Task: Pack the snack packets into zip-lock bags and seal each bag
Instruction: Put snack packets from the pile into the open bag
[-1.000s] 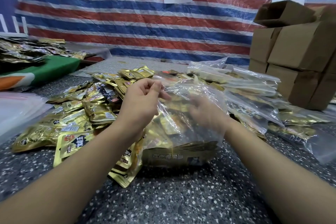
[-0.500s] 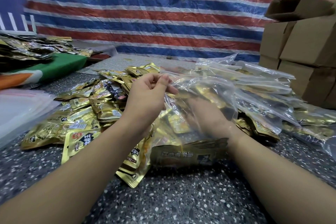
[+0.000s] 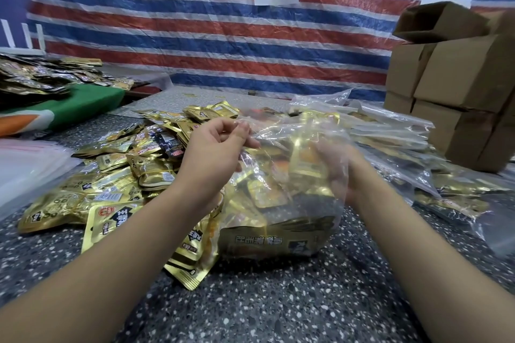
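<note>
Nearest you, both forearms reach out over the speckled bench. Between them stands the zip-lock bag, upright on the bench and packed with gold snack packets; one large packet lies along its bottom. Your left hand pinches the bag's top edge at its left corner, fingers curled round the plastic. Your right hand sits behind the clear film on the bag's right side, blurred by it, so you cannot tell how its fingers lie. To the left of the bag, loose snack packets are heaped on the bench, some touching the bag's base. Right of it lie filled bags in a pile. Beyond those, stacked cardboard boxes stand against the striped tarpaulin.
</note>
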`<move>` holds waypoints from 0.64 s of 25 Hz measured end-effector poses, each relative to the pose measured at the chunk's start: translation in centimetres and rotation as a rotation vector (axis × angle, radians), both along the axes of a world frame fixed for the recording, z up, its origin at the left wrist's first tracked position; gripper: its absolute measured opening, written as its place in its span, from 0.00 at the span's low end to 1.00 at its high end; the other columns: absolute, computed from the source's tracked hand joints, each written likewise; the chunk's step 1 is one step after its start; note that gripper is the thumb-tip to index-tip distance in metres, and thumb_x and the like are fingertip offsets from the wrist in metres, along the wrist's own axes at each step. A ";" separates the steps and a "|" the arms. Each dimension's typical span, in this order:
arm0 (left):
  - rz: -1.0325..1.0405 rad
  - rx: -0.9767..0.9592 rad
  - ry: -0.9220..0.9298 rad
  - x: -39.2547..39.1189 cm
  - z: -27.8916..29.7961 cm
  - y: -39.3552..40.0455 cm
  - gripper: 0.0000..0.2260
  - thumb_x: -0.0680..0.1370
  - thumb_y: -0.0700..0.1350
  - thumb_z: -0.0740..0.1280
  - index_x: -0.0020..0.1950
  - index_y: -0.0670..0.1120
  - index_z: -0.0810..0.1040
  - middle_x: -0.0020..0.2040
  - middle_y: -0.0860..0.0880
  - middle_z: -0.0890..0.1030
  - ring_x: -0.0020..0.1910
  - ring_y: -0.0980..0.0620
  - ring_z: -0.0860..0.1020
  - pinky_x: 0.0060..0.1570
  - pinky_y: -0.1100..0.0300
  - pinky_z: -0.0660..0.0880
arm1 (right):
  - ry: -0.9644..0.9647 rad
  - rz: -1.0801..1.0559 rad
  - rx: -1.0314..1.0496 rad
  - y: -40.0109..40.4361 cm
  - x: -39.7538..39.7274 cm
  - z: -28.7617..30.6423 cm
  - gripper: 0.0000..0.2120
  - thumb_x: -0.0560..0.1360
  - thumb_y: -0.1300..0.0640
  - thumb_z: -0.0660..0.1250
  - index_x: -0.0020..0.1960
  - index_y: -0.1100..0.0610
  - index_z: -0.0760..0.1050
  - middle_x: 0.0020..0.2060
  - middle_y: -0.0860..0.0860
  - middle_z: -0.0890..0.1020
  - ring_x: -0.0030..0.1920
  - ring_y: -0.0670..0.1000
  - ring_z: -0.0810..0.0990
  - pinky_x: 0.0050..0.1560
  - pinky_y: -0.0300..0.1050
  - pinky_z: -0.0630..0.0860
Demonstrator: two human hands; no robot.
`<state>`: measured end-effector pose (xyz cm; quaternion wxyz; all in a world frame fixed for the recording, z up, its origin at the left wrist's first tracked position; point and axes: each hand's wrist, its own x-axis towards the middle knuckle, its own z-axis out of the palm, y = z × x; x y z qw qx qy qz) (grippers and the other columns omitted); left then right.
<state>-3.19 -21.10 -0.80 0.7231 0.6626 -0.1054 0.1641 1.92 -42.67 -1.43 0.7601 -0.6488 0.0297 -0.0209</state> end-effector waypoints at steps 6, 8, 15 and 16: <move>-0.081 0.099 0.009 0.0 -0.5 -0.2 0.04 0.79 0.42 0.67 0.46 0.43 0.78 0.34 0.50 0.83 0.29 0.58 0.75 0.28 0.67 0.71 | 0.015 0.055 0.384 -2.1 -2.1 -0.1 0.13 0.79 0.59 0.64 0.63 0.60 0.77 0.52 0.55 0.81 0.50 0.54 0.83 0.43 0.52 0.84; -0.103 0.124 0.003 -0.2 -0.5 -0.3 0.03 0.78 0.42 0.68 0.47 0.43 0.79 0.35 0.49 0.83 0.28 0.60 0.77 0.29 0.69 0.71 | -0.041 0.034 0.576 -3.2 -2.2 0.6 0.20 0.81 0.58 0.62 0.72 0.59 0.70 0.63 0.57 0.77 0.64 0.56 0.77 0.59 0.55 0.79; -0.096 0.253 -0.022 -0.5 -1.0 -0.8 0.05 0.76 0.44 0.72 0.50 0.47 0.79 0.34 0.45 0.83 0.28 0.53 0.78 0.28 0.63 0.73 | -0.127 0.063 0.481 -3.0 -3.6 2.2 0.13 0.76 0.49 0.67 0.48 0.57 0.83 0.45 0.54 0.86 0.45 0.53 0.86 0.54 0.56 0.80; -0.089 0.292 -0.030 -0.4 -1.2 -0.8 0.05 0.76 0.45 0.72 0.50 0.50 0.80 0.34 0.46 0.83 0.28 0.50 0.79 0.30 0.60 0.75 | -0.136 0.054 0.483 -2.7 -3.7 2.5 0.12 0.75 0.50 0.68 0.45 0.58 0.84 0.43 0.54 0.87 0.42 0.52 0.86 0.47 0.51 0.82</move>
